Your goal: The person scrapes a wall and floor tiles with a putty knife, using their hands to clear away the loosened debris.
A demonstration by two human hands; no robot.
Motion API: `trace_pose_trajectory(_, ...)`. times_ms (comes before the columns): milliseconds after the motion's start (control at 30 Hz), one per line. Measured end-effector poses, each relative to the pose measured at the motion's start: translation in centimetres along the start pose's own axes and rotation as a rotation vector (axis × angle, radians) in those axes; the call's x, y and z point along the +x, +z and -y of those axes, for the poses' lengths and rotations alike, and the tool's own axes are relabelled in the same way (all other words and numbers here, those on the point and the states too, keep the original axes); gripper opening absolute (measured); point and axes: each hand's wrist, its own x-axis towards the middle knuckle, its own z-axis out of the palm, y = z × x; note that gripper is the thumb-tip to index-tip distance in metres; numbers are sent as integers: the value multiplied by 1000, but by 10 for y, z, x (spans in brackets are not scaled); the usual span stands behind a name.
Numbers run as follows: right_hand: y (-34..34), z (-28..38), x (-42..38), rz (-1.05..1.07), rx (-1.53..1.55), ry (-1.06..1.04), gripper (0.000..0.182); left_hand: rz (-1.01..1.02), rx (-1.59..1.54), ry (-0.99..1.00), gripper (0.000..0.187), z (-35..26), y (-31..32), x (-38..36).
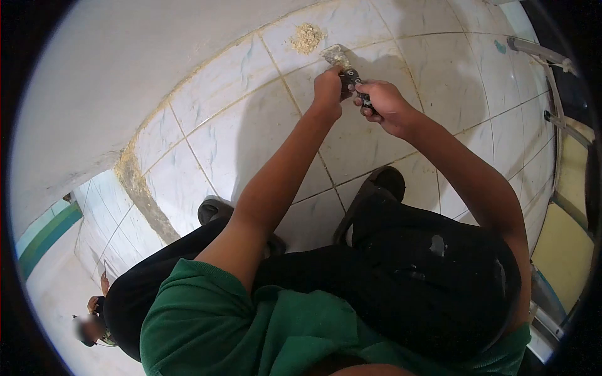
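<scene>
A scraper [335, 56] with a wide, pale-smeared blade and a dark handle is held over the tiled floor. My left hand [329, 93] is closed round it near the base of the blade. Farther back on the dark handle, my right hand [384, 105] is closed as well, its thumb on top. Just beyond the blade, a small pile of yellowish crumbs [306, 39] lies on the tiles near the wall. The hands partly hide the handle.
A white wall [125, 56] rises at the upper left, with a rough strip [135, 182] along the floor. Metal ladder-like rails [539, 50] stand at the right. Another person [94, 329] is at the lower left. My shoes [387, 182] rest on the tiles.
</scene>
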Motion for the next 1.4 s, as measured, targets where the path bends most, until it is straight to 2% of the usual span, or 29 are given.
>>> trace_pose_trajectory(133,0,-5,-9,37,3,13,15,82,64,77,23,3,1,-22)
trace_pose_trajectory(233,8,-7,-13,4,28,26,15,33,99,82,24,-1,3,-32)
trace_pose_trajectory(333,13,-6,-10,4,38,58,15,-17,75,-9,24,6,-2,-19)
trace_pose_trajectory(533,14,-6,2,10,32,38,18,13,16,8,22,4,-6,-2)
trace_pose_trajectory(633,12,-5,7,29,26,40,15,-39,7,13,22,-9,0,-13)
trace_pose_trajectory(733,16,-1,-1,22,56,68,20,20,-16,13,22,-5,-5,-7)
trace_pose_trajectory(1033,18,0,4,26,29,81,20,19,85,26,20,-8,-6,-8)
trace_pose_trajectory(1233,19,1,0,43,34,90,20,-33,16,-17,24,-6,-4,-7)
trace_pose_trajectory(1400,19,1,-3,51,59,107,19,77,127,3,27,-3,-12,-10)
